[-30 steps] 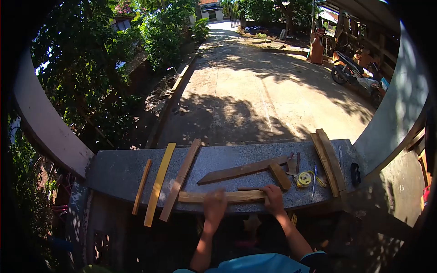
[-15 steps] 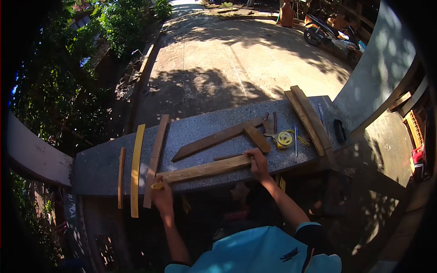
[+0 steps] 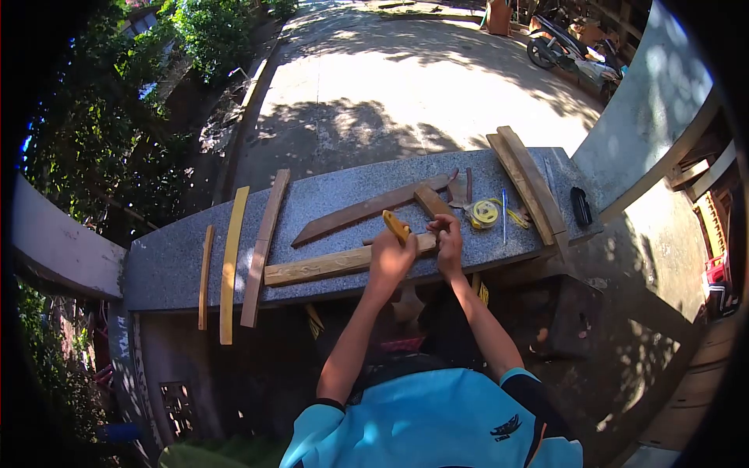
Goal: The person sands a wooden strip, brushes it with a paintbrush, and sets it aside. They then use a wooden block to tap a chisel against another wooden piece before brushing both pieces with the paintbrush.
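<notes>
Along the near edge of the stone slab [image 3: 172, 269] lies a pale plank [image 3: 328, 265], its right end under both hands. The left hand [image 3: 388, 259] is closed round a yellow tool [image 3: 396, 226] (its kind is too small to tell), tilted just above the wood. The right hand [image 3: 448, 238] bears down on the plank's end; whether it pinches the edge I cannot tell. That plank looks stiff, dry and fairly light, best taken by its long edges near the middle. It sits close to the slab's drop-off and could slide off. Open stone lies behind it, left of the slanted board [image 3: 363, 212]; a tape measure [image 3: 484, 212] crowds the right.
</notes>
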A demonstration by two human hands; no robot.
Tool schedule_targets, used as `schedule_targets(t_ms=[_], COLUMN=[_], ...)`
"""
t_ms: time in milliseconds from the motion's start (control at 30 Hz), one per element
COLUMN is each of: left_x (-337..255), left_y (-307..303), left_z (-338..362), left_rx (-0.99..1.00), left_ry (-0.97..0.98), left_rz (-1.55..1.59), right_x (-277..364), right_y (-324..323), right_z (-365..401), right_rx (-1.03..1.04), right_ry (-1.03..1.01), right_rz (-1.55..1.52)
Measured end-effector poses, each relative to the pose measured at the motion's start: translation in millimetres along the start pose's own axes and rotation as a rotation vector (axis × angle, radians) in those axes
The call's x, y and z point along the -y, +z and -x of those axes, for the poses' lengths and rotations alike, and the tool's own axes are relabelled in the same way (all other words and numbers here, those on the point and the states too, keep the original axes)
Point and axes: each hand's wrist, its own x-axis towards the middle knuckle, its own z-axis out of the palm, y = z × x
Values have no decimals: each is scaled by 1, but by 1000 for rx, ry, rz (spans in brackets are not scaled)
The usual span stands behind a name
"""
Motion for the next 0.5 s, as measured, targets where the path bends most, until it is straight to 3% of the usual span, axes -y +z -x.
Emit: schedule_targets(t_ms=[33,133,200,300,367,433,500], left_x=[16,52,64,71,58,54,26], left_y=[-21,-108,-164,-190,-160,-103,-45], left_z=[4,13,25,20,11,5,0], left_rx=[-71,-223,-319,-301,-160,-40,66], left_ry=[105,-233,-273,-231,-196,-36,-8], left_rz=[-151,-442,-613,-915,-844,-773,-678], right_x=[2,-1,2,6,2,4,7], right_y=[1,2,3,6,3,5,4], right_z=[0,1,0,-3,-3,-2,-3], right_rx=[-2,-6,-8,-9,-3,-8,-15], right_ry=[-1,-10,12,-8,-3,14,-19], right_rz=[-2,8,4,42,65,31,59])
